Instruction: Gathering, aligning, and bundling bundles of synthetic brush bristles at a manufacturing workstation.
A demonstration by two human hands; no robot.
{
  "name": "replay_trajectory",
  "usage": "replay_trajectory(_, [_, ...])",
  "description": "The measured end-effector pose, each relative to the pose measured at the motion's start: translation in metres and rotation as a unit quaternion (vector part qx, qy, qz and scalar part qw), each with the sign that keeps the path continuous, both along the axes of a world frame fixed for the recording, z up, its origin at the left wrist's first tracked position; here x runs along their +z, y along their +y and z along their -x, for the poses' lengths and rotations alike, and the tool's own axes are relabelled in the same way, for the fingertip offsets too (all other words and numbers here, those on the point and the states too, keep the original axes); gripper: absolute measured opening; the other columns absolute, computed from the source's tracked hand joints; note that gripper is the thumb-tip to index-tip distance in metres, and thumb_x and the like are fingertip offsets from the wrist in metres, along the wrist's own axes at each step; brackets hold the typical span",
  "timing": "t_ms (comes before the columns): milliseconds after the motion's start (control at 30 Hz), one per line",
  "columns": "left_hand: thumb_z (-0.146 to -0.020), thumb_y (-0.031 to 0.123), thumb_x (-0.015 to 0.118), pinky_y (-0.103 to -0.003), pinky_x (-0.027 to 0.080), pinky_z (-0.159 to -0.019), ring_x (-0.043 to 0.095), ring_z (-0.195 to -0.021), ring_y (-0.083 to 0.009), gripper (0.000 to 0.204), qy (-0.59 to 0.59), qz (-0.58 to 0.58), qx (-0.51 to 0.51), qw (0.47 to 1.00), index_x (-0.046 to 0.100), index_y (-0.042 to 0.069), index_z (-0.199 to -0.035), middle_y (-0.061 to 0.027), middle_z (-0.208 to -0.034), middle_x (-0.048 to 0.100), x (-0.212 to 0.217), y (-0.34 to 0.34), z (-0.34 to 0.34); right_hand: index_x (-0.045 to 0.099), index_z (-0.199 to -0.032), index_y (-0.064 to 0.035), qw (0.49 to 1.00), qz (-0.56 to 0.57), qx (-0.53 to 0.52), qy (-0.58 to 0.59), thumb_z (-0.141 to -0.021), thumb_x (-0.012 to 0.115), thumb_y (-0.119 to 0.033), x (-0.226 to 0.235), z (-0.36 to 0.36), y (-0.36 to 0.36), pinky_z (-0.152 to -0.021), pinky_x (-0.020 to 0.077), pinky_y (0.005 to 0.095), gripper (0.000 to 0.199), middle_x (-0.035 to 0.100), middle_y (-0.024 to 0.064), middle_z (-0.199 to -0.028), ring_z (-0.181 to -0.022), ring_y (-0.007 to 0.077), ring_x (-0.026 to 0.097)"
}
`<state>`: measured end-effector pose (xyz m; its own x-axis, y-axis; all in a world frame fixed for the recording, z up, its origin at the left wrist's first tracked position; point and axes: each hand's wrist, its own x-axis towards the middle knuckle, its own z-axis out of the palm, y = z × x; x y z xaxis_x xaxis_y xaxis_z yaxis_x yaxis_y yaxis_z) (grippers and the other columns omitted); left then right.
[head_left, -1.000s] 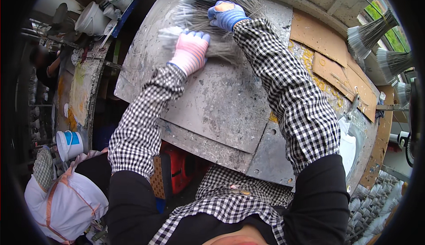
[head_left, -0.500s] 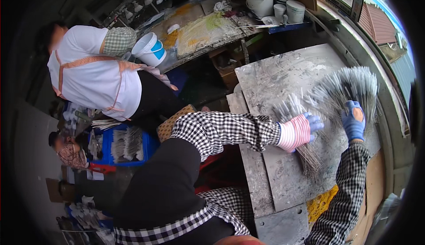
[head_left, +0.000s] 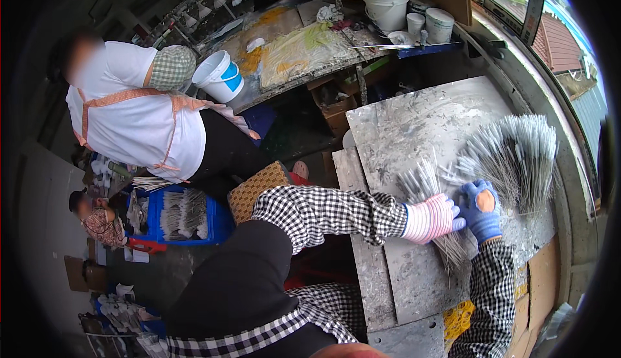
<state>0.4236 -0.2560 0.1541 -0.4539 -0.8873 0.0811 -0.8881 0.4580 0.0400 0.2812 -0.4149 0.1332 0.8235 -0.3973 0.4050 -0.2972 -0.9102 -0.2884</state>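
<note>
Since half a second ago both hands are lying a little closer together on the grey slab (head_left: 414, 125), the sticks spread much as before. Fingers of the left hand (head_left: 432, 218), in a pink striped glove, are pressing flat and together on a small bundle of thin grey sticks (head_left: 427, 186). Fingers of the right hand (head_left: 480, 208), in a blue glove, are curling over the base of the wide grey stick fan (head_left: 514, 154). Both checked sleeves are reaching in from below. Farther off, a blue-banded white bucket (head_left: 218, 75) is standing beside a person in white; a white tub (head_left: 386, 3) is sitting on the stained bench (head_left: 297, 54); a blue crate (head_left: 184, 216) is holding more sticks.
</note>
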Motion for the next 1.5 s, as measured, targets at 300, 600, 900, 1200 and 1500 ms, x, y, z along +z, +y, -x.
replay_trajectory(300, [-0.088, 0.017, 0.057, -0.045, 0.049, -0.095, 0.063, -0.109, -0.0308, 0.035, -0.015, -0.045, 0.034, 0.998, 0.064, -0.002, -0.118, -0.0165, -0.124, 0.065, -0.005, 0.026, -0.009, 0.063, -0.094, -0.0043, 0.990, 0.111, -0.077, -0.038, -0.083, 0.063, -0.006, -0.007, 0.012, -0.039, -0.077, 0.0461, 0.0496, 0.011, 0.062, 0.0164, -0.092, -0.089, 0.0389, 0.059])
replay_trajectory(600, [-0.098, 0.026, 0.051, -0.053, 0.041, -0.109, 0.053, -0.133, -0.0391, 0.041, -0.025, 0.043, 0.073, 0.996, 0.068, 0.005, -0.128, -0.0217, -0.151, 0.051, -0.025, 0.038, -0.014, 0.063, -0.099, -0.0007, 0.992, 0.089, -0.078, -0.042, -0.088, 0.061, -0.009, -0.018, 0.003, -0.040, -0.082, 0.0454, 0.0500, 0.014, 0.061, 0.0191, -0.096, -0.092, 0.0412, 0.058])
replay_trajectory(900, [-0.096, 0.024, 0.052, -0.055, 0.047, -0.101, 0.062, -0.120, -0.0400, 0.038, -0.084, -0.020, 0.040, 0.995, 0.067, 0.006, -0.126, -0.0216, -0.139, 0.061, -0.038, 0.063, -0.012, 0.063, -0.096, -0.0040, 0.992, 0.075, -0.098, -0.035, -0.087, 0.062, -0.011, -0.011, 0.003, -0.031, -0.082, 0.0456, 0.0502, 0.011, 0.061, 0.0181, -0.097, -0.093, 0.0406, 0.058])
replay_trajectory(1200, [-0.087, 0.023, 0.058, -0.045, 0.046, -0.062, 0.068, -0.073, -0.0245, 0.012, -0.111, 0.108, 0.022, 0.988, 0.065, 0.014, -0.084, -0.0019, -0.077, 0.067, -0.049, 0.068, -0.013, 0.062, -0.089, -0.0074, 0.973, 0.193, -0.121, 0.032, -0.085, 0.059, -0.012, -0.031, -0.009, -0.046, -0.081, 0.0480, 0.0498, 0.007, 0.062, 0.0180, -0.093, -0.092, 0.0381, 0.061])
replay_trajectory(1500, [-0.078, 0.022, 0.075, -0.044, 0.058, -0.072, 0.075, -0.091, -0.0259, 0.022, -0.217, -0.007, 0.008, 0.976, 0.077, 0.017, -0.099, -0.0054, -0.097, 0.077, -0.009, 0.071, -0.012, 0.071, -0.101, -0.0052, 0.995, 0.093, -0.039, -0.019, -0.096, 0.056, -0.017, 0.061, 0.017, -0.039, -0.087, 0.0534, 0.0466, 0.019, 0.071, 0.0208, -0.098, -0.096, 0.0427, 0.067])
